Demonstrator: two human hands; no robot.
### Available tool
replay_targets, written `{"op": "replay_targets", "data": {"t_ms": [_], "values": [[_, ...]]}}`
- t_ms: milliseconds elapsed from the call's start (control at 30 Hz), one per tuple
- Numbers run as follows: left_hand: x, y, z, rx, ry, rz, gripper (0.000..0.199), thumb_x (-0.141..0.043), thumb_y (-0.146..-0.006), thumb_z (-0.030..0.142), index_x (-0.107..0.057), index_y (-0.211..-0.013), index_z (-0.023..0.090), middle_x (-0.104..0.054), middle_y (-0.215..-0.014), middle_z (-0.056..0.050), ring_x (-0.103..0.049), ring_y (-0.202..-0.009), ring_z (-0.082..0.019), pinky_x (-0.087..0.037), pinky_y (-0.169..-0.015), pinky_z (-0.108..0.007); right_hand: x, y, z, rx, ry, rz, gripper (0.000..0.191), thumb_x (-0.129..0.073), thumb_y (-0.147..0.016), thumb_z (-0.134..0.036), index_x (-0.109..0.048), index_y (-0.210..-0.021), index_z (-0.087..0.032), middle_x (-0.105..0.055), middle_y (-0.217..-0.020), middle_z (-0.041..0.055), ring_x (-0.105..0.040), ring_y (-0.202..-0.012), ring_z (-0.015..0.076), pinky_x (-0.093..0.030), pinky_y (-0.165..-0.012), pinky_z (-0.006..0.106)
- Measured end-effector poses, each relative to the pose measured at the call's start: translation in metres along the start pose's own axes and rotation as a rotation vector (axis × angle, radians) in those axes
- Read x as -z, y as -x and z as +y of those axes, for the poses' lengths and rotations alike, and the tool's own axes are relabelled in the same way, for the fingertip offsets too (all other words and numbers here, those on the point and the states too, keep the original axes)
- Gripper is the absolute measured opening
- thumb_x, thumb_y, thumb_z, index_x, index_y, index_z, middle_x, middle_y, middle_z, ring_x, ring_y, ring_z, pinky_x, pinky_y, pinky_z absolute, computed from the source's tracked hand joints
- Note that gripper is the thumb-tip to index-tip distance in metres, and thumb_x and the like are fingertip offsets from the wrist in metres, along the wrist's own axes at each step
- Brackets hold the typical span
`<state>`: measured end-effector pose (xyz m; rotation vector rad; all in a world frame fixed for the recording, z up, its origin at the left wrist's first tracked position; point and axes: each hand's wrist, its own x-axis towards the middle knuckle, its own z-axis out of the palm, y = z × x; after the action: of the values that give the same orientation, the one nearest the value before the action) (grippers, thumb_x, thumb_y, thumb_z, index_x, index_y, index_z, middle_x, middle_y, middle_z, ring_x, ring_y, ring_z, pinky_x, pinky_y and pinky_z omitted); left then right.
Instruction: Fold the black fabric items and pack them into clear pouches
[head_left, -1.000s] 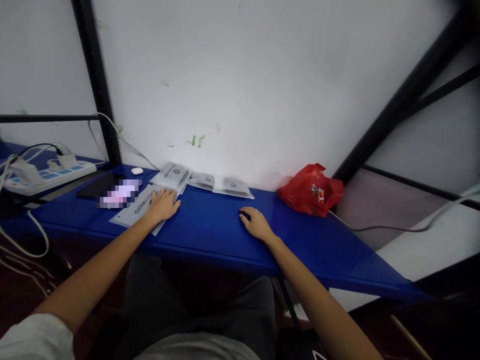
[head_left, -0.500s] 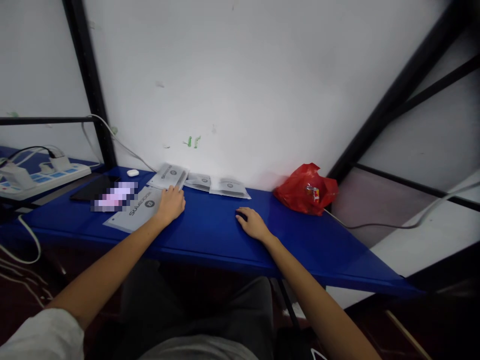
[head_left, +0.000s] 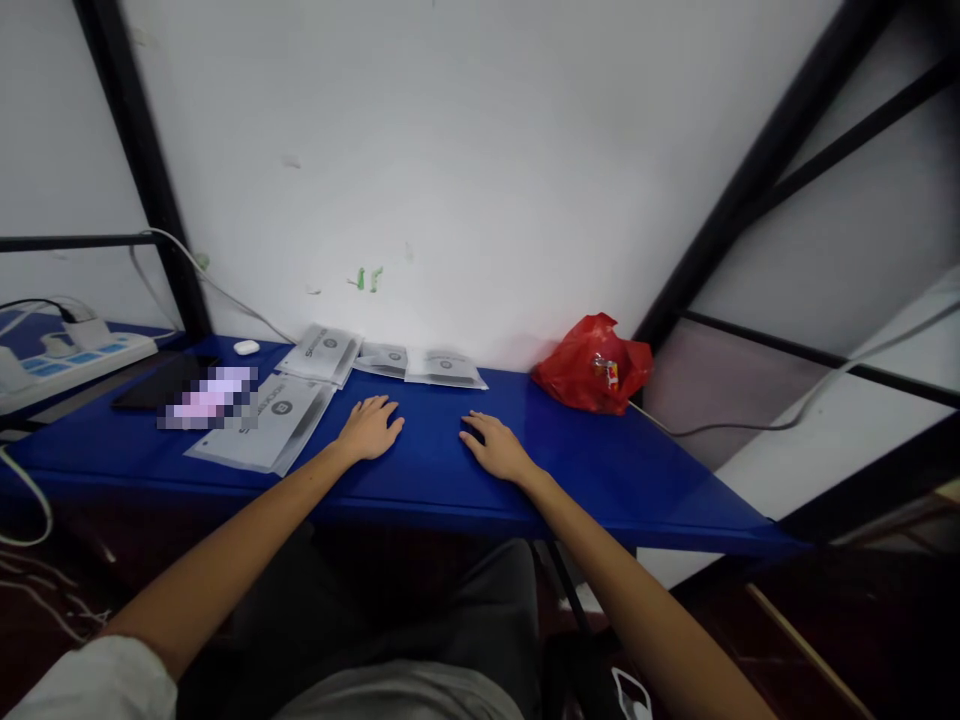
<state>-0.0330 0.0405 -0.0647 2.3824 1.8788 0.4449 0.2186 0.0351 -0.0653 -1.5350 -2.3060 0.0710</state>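
My left hand (head_left: 370, 428) lies flat on the blue tabletop (head_left: 442, 490), fingers apart and holding nothing. Just left of it is a large frosted zip bag (head_left: 259, 430) with dark printing. To the right, my right hand (head_left: 495, 446) rests palm down on the table with its fingers spread, also without anything in it. Along the wall behind the hands lie more frosted bags: one (head_left: 322, 353) at the left, a small one (head_left: 382, 358) in the middle, and another (head_left: 446, 368) to its right.
A crumpled red plastic bag (head_left: 592, 365) sits at the back right. On the left are a blurred-out phone-like item (head_left: 210, 397), a dark flat tablet-like object (head_left: 154, 383), a small white case (head_left: 246, 347) and a power strip (head_left: 97, 357). Black frame posts (head_left: 142, 170) flank the table.
My left hand has come off the large frosted bag and moved right onto the bare tabletop, opening out flat. My right hand's fingers have stretched out. The view has shifted slightly.
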Motion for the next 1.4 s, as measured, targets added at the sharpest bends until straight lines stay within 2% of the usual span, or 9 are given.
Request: {"op": "replay_targets", "data": {"t_ms": [200,367,467,867,967,1067,1200,1400], "values": [[0.003,0.0,0.001,0.002,-0.01,0.011,0.05,-0.032,-0.092,0.043,-0.048,-0.132,0.016,-0.04,-0.144,-0.012,-0.033,-0.134,-0.027,-0.026,-0.109,-0.044,0.005,-0.033,0.003,-0.037,0.073,0.063,0.026,-0.052,-0.087,-0.025,-0.061,-0.11,-0.017,-0.062,-0.117,0.0101,-0.055,-0.108,0.0221,-0.043,-0.092,0.036],[0.001,0.002,0.001,-0.028,0.003,0.041,0.048,-0.034,-0.092,0.04,-0.049,-0.13,0.015,-0.044,-0.142,-0.013,-0.035,-0.132,-0.028,-0.027,-0.108,-0.046,-0.002,-0.075,0.014,0.026,0.25,0.168,0.024,-0.052,-0.083,-0.018,-0.06,-0.106,-0.015,-0.057,-0.122,0.0133,-0.05,-0.111,0.0267,-0.04,-0.093,0.04],[-0.002,0.002,0.001,-0.04,0.003,0.07,0.046,-0.035,-0.092,0.038,-0.051,-0.129,0.015,-0.046,-0.14,-0.013,-0.037,-0.131,-0.028,-0.028,-0.107,-0.047,-0.007,-0.091,0.021,0.083,0.316,0.198,0.024,-0.051,-0.082,-0.015,-0.06,-0.104,-0.015,-0.054,-0.125,0.0153,-0.047,-0.114,0.0292,-0.037,-0.095,0.042],[-0.002,0.003,0.004,-0.065,-0.011,0.075,0.041,-0.037,-0.092,0.034,-0.053,-0.125,0.016,-0.05,-0.137,-0.011,-0.04,-0.128,-0.027,-0.032,-0.104,-0.044,-0.003,-0.111,0.019,0.192,0.446,0.124,0.025,-0.044,-0.086,-0.012,-0.066,-0.097,-0.014,-0.06,-0.114,0.0148,-0.047,-0.108,0.0289,-0.034,-0.095,0.042],[-0.001,0.005,0.004,-0.08,-0.018,0.079,0.039,-0.038,-0.092,0.032,-0.054,-0.123,0.014,-0.052,-0.134,-0.012,-0.043,-0.125,-0.027,-0.035,-0.102,-0.043,-0.001,-0.107,0.016,0.216,0.456,0.101,0.025,-0.045,-0.085,-0.011,-0.067,-0.096,-0.015,-0.061,-0.116,0.0129,-0.047,-0.11,0.0287,-0.034,-0.096,0.042],[0.003,0.007,0.007,-0.142,-0.046,0.151,0.036,-0.039,-0.092,0.027,-0.055,-0.121,0.015,-0.056,-0.128,-0.012,-0.048,-0.119,-0.026,-0.039,-0.098,-0.041,0.002,-0.09,0.009,0.241,0.447,0.099,0.025,-0.047,-0.084,-0.01,-0.068,-0.094,-0.019,-0.062,-0.116,0.0097,-0.048,-0.11,0.0272,-0.034,-0.097,0.042],[0.009,0.015,0.017,-0.32,-0.151,0.283,0.036,-0.04,-0.09,0.018,-0.052,-0.123,0.014,-0.056,-0.125,-0.014,-0.049,-0.116,-0.026,-0.038,-0.096,-0.041,0.011,-0.052,-0.007,0.294,0.384,0.114,0.024,-0.047,-0.086,-0.012,-0.068,-0.093,-0.02,-0.064,-0.114,0.0086,-0.05,-0.109,0.0261,-0.036,-0.096,0.043],[0.012,0.035,0.033,-0.568,-0.189,0.293,0.027,-0.04,-0.092,0.02,-0.059,-0.111,0.017,-0.061,-0.11,-0.011,-0.053,-0.103,-0.023,-0.041,-0.087,-0.038,0.02,0.003,-0.031,0.38,0.121,0.208,0.021,-0.048,-0.088,-0.017,-0.069,-0.093,-0.022,-0.066,-0.112,0.0076,-0.053,-0.106,0.023,-0.04,-0.092,0.04]]}}
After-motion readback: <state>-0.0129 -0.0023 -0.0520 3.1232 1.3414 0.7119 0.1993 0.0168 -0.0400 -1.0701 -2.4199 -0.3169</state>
